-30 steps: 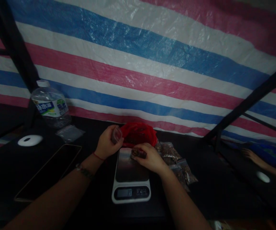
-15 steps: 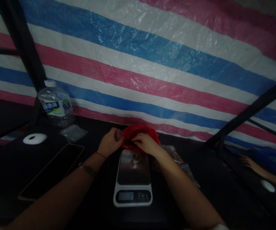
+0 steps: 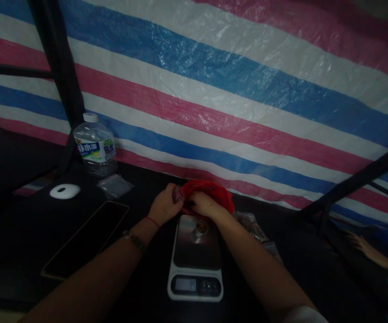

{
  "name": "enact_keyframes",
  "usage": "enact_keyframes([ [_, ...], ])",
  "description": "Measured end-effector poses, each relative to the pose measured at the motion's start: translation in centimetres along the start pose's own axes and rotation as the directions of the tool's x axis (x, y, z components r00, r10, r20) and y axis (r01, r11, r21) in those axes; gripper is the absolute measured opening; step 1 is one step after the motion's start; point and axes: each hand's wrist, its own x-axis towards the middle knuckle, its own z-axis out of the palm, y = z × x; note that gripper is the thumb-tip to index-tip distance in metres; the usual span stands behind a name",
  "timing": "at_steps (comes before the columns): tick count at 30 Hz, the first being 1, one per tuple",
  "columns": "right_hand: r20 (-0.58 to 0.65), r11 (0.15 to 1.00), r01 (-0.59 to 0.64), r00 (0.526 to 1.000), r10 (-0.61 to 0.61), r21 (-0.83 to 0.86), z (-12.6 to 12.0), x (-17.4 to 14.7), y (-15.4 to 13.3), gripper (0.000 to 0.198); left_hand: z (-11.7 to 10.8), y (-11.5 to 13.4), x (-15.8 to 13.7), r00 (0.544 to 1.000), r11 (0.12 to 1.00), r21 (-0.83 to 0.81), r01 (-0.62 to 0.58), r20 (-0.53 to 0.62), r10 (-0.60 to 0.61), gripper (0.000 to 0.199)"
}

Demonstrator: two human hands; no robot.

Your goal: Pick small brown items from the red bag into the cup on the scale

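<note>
My left hand [image 3: 166, 204] is closed round a small clear plastic bag [image 3: 179, 194], at the left rim of a red plastic bag [image 3: 225, 194]. My right hand [image 3: 204, 204] reaches into the mouth of the red bag; its fingertips are lost in the dark inside, and what they touch is hidden. Just in front of both hands lies a white kitchen scale [image 3: 195, 294] with a metal plate and a lit display too blurred to read. On its plate stands a small cup [image 3: 200, 229] with brownish bits in it.
Filled clear bags [image 3: 252, 226] lie right of my right forearm. To the left are a phone [image 3: 86, 240], a white oval object [image 3: 64, 191], a flat clear bag [image 3: 115, 186] and a large plastic bottle [image 3: 95, 148]. Another person's hand [image 3: 360, 244] shows at far right. Striped sheeting [image 3: 214, 112] hangs behind.
The view has shifted, so the whole scene sits farther right. My right hand has gone a little deeper into the red bag. My left hand keeps its hold.
</note>
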Motion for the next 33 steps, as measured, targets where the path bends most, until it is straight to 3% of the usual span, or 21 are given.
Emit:
enact_keyframes([
  [7, 0.021, 0.999, -0.020, 1.000, 0.021, -0.050, 0.35, 0.35, 0.02, 0.025, 0.20, -0.12, 0.09, 0.998, 0.998, 0.011, 0.057, 0.019, -0.057, 0.022],
  [33, 0.021, 0.990, -0.019, 1.000, 0.022, -0.143, 0.50, 0.09, -0.03, 0.020, 0.47, -0.65, 0.24, 1.000, 1.000, -0.014, 0.008, 0.005, -0.007, 0.019],
])
